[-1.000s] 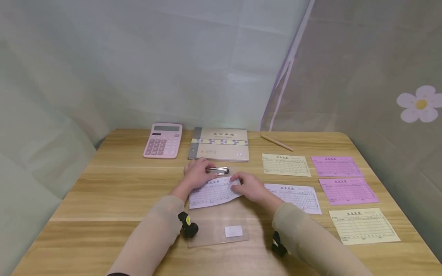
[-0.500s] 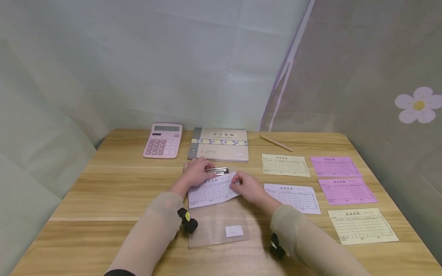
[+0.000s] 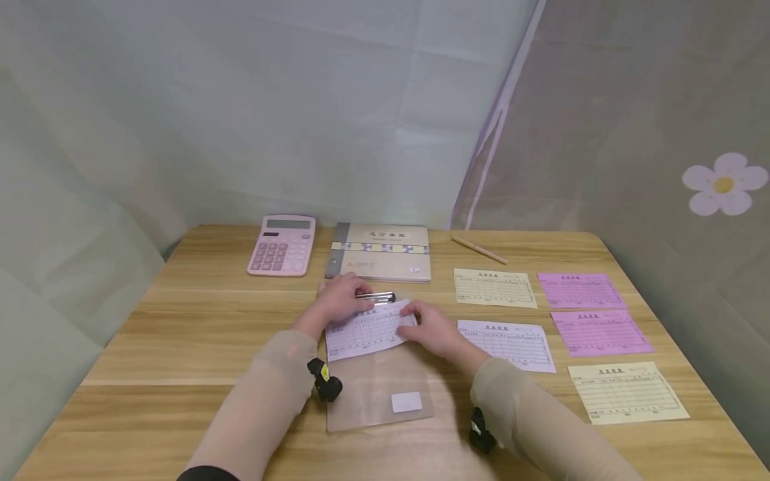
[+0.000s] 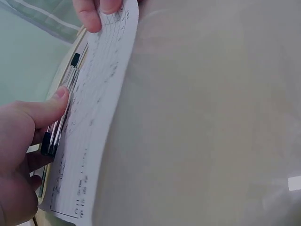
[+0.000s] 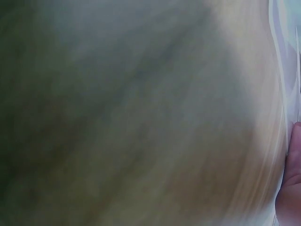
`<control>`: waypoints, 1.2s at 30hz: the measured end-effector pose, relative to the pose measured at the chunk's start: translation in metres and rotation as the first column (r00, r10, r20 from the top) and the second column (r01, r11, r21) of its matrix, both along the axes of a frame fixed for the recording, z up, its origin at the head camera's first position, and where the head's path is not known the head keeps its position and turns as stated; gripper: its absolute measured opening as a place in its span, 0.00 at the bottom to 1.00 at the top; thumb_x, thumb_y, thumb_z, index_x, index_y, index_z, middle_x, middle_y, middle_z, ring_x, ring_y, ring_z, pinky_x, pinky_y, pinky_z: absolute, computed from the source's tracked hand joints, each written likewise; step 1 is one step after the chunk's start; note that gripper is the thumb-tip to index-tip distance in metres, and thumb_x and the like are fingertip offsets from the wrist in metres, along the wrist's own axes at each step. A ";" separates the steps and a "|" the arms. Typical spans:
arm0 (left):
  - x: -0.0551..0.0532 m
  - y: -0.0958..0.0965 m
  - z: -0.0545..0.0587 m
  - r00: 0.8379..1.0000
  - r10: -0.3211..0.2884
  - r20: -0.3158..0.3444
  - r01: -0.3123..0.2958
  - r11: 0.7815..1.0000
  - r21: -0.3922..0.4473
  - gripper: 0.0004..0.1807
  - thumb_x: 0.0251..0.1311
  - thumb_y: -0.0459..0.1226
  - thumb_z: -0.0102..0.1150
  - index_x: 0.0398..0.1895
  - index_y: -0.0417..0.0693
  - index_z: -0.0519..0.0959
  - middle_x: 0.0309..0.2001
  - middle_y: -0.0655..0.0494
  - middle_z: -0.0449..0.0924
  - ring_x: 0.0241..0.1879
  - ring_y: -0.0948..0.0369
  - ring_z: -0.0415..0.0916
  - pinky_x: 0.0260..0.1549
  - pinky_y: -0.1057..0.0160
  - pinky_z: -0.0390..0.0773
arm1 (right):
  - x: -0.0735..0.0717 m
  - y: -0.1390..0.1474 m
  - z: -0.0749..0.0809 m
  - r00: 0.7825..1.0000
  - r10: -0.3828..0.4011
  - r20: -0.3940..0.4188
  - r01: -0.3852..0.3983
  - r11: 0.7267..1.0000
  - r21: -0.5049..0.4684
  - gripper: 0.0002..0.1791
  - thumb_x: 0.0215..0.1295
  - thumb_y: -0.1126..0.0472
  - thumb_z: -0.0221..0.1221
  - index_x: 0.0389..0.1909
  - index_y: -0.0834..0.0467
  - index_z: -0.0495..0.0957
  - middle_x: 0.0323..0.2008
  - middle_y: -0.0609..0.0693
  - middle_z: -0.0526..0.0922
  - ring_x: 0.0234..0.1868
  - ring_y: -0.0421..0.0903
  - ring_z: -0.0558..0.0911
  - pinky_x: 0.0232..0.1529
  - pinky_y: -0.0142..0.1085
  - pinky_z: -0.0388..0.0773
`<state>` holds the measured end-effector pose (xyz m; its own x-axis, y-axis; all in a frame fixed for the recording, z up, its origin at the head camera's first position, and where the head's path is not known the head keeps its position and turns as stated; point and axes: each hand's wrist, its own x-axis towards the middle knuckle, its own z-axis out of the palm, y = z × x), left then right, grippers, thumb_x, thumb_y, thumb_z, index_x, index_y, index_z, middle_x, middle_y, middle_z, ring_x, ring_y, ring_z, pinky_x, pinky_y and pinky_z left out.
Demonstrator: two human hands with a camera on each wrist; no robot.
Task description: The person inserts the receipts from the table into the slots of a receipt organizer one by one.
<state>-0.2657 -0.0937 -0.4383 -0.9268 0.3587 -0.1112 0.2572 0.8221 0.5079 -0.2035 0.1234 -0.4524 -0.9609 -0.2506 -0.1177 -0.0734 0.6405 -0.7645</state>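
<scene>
A clear clipboard (image 3: 367,394) with a small white label lies on the table, its metal clip (image 3: 383,298) at the far end. My left hand (image 3: 341,298) grips the clip; in the left wrist view the thumb lies on the metal clip (image 4: 66,101) and fingers curl behind it. A pale lilac printed form slip (image 3: 367,334) lies over the clipboard's upper part, its top edge along the clip. My right hand (image 3: 434,329) pinches the slip's right end between thumb and fingers. Only a bit of this hand (image 5: 290,183) shows in the right wrist view.
To the right lie a second lilac slip (image 3: 508,345), yellow slips (image 3: 494,288) and pink slips (image 3: 580,291). Behind stand a pink calculator (image 3: 281,245), an account book (image 3: 381,252) and a wooden-coloured pen (image 3: 479,250). A curtain (image 3: 301,120) hangs beyond the table's back edge.
The slip's right end was lifted and tilted up slightly, and the right hand's fingers have shifted a little along it. The left hand stays at the clip.
</scene>
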 end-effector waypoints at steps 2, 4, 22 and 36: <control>0.000 0.000 0.000 1.000 -0.001 0.001 0.001 1.000 -0.001 0.16 0.55 0.49 0.63 0.45 0.54 0.80 0.44 0.59 0.73 0.48 0.56 0.66 0.54 0.46 0.50 | 0.000 0.000 0.000 1.000 -0.001 0.004 0.001 1.000 0.000 0.18 0.56 0.55 0.64 0.46 0.54 0.74 0.45 0.52 0.78 0.44 0.48 0.73 0.54 0.44 0.67; -0.001 0.000 0.000 1.000 -0.001 0.000 0.001 1.000 -0.002 0.16 0.55 0.49 0.63 0.46 0.54 0.80 0.44 0.59 0.73 0.48 0.57 0.66 0.54 0.46 0.50 | -0.001 0.000 0.000 1.000 -0.004 0.002 0.004 1.000 -0.005 0.18 0.56 0.55 0.64 0.46 0.55 0.73 0.44 0.52 0.78 0.44 0.47 0.74 0.53 0.44 0.68; 0.000 -0.001 -0.001 1.000 -0.001 -0.010 0.000 1.000 -0.022 0.18 0.56 0.49 0.63 0.47 0.54 0.80 0.46 0.58 0.73 0.50 0.56 0.66 0.52 0.47 0.50 | -0.001 0.003 0.003 0.998 0.060 0.030 -0.058 0.997 -0.057 0.32 0.57 0.59 0.62 0.63 0.60 0.66 0.60 0.59 0.70 0.58 0.52 0.70 0.60 0.46 0.63; 0.000 0.000 -0.003 1.000 0.001 -0.005 -0.001 1.000 0.001 0.18 0.57 0.49 0.62 0.48 0.54 0.79 0.48 0.58 0.73 0.52 0.55 0.65 0.54 0.46 0.48 | -0.005 0.002 0.008 0.996 0.087 0.032 -0.086 0.996 -0.025 0.32 0.57 0.60 0.61 0.63 0.61 0.65 0.56 0.58 0.70 0.49 0.48 0.73 0.57 0.44 0.65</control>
